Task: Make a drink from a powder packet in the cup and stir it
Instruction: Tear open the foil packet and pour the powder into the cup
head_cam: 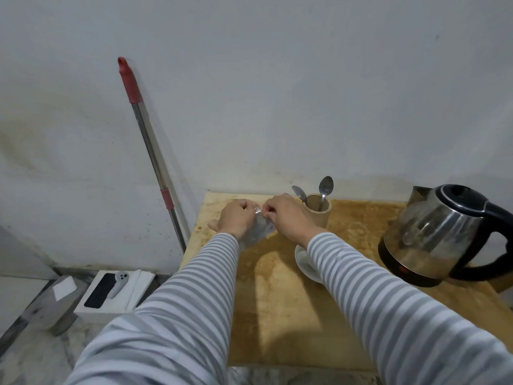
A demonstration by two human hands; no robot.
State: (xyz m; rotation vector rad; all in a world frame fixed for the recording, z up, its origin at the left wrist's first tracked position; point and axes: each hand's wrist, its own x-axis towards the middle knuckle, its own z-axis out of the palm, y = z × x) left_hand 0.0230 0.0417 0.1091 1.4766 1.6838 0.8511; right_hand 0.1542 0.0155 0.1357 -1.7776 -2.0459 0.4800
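Note:
My left hand [235, 218] and my right hand [286, 215] are close together over the far left part of the wooden table [277, 301]. Both pinch the top edge of a clear plastic packet [256, 227] that hangs between them. A white cup on a saucer [302, 263] sits just under my right forearm, mostly hidden by the striped sleeve. Behind my right hand stands a tan cylindrical holder [319, 208] with two metal spoons [325, 187] upright in it.
A steel electric kettle [441, 234] with a black handle stands at the right side of the table. A mop handle [151, 145] leans on the wall to the left. On the floor lie a white box [111, 293] and a grey block [51, 304].

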